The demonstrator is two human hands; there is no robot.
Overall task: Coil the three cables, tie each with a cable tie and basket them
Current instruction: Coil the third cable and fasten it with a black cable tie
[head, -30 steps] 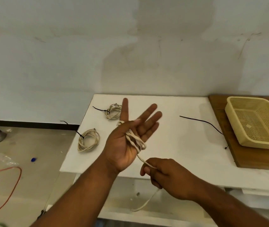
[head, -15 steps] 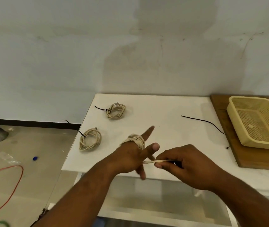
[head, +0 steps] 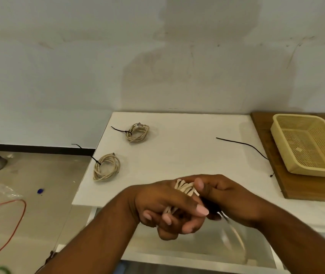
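Near edge, hands meet. Left hand (head: 163, 210), a second ago spread palm-up, now turned over, fingers curled and gripping the third cable (head: 185, 187) wound round them. More turns than before.

Right hand (head: 228, 198) has closed in from below; thumb presses the windings, fingers curl round the cable. Loose tail (head: 236, 238) hangs short and blurred beneath, so coiling looks nearly done and tying comes next.

Mid table (head: 187, 155), left: near coil (head: 106, 167), tied. Farther: far coil (head: 137, 132), tied. Right: loose cable tie (head: 242, 144), untouched. Far right: basket (head: 282, 133), holding no coils yet.
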